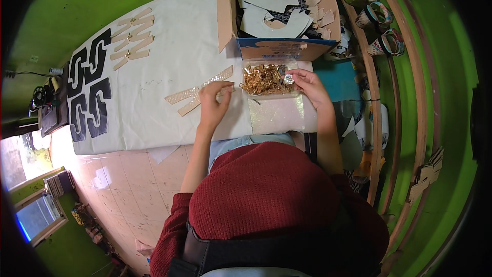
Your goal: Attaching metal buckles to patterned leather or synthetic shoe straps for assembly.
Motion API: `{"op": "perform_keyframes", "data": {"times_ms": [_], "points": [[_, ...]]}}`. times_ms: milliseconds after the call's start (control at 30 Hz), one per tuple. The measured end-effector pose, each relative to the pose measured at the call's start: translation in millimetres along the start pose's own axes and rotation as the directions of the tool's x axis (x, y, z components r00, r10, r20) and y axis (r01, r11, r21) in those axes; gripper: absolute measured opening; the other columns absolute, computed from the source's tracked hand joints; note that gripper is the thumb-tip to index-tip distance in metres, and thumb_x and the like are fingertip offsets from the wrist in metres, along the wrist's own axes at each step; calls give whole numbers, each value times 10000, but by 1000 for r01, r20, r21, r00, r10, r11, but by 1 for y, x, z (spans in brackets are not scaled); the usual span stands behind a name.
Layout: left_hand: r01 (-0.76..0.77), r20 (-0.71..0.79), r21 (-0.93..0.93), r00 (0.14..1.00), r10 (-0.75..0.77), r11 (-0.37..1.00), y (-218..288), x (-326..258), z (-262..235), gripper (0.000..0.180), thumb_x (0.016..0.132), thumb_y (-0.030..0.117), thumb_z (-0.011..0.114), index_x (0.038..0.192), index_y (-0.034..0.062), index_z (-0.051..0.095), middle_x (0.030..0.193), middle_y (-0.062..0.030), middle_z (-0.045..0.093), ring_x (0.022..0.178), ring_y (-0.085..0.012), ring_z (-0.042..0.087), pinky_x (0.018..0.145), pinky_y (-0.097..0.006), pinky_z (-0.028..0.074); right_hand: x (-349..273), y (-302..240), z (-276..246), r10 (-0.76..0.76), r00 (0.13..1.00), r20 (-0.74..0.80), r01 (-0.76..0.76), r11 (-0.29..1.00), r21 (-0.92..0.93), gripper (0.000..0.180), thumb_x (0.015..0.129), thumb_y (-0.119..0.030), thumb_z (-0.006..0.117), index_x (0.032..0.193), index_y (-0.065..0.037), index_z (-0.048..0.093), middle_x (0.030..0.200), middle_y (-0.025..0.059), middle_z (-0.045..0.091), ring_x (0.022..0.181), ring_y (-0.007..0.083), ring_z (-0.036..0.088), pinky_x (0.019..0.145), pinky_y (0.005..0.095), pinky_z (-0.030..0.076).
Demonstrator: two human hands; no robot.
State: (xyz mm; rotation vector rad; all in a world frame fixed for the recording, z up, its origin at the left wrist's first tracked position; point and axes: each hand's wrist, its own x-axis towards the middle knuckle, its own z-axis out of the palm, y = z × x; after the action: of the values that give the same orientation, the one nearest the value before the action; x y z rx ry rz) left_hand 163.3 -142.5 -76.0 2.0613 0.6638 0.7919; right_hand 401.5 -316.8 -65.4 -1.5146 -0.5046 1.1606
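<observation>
My left hand (213, 100) lies over a beige, crocodile-patterned strap piece (183, 95), fingers bent and thumb apart from them. Parts of the piece stick out on both sides of that hand, and a second strip (189, 106) angles below it. To the right is a clear plastic box (248, 91) full of small gold-coloured metal fittings (264, 78), probably buckles. At the box's right edge my right hand (310, 88) has its fingertips closed on a small, shiny silver thing (289, 79). Its exact kind is too small to make out.
A cardboard box (282, 48) of cut pieces stands behind the plastic box. Black S-shaped pieces (97, 102) and beige strap sets (132, 38) lie on the left of the white-covered table (159, 72). Wooden rails (376, 123) with small woven baskets (378, 14) line the right wall.
</observation>
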Motion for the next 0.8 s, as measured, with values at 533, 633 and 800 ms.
{"op": "perform_keyframes", "data": {"times_ms": [533, 633, 800], "points": [[423, 328, -503, 900, -287, 753, 15, -8, 2, 288, 876, 130, 626, 1113, -33, 609, 960, -81, 674, 870, -110, 615, 832, -262, 464, 7, -9, 125, -453, 884, 114, 457, 889, -15, 156, 864, -14, 579, 998, 35, 642, 1016, 96, 618, 942, 148, 595, 791, 255, 494], [322, 158, -514, 946, -282, 795, 2, -14, -9, 288, 830, 87, 670, 1109, 21, 641, 940, -75, 686, 868, -117, 626, 786, -256, 481, 8, -9, 149, -530, 843, 93, 536, 841, -72, 165, 842, -2, 598, 998, 15, 650, 1042, 98, 605, 955, 165, 593, 817, 267, 494], [174, -18, -373, 981, -194, 912, -10, -19, -34, 348, 791, 17, 671, 1136, 47, 636, 968, -90, 691, 850, -138, 638, 782, -259, 482, 7, -12, 182, -425, 900, 93, 414, 903, 115, 273, 800, 26, 641, 1064, 20, 570, 1078, 87, 597, 1014, 176, 585, 913, 287, 468]]}}
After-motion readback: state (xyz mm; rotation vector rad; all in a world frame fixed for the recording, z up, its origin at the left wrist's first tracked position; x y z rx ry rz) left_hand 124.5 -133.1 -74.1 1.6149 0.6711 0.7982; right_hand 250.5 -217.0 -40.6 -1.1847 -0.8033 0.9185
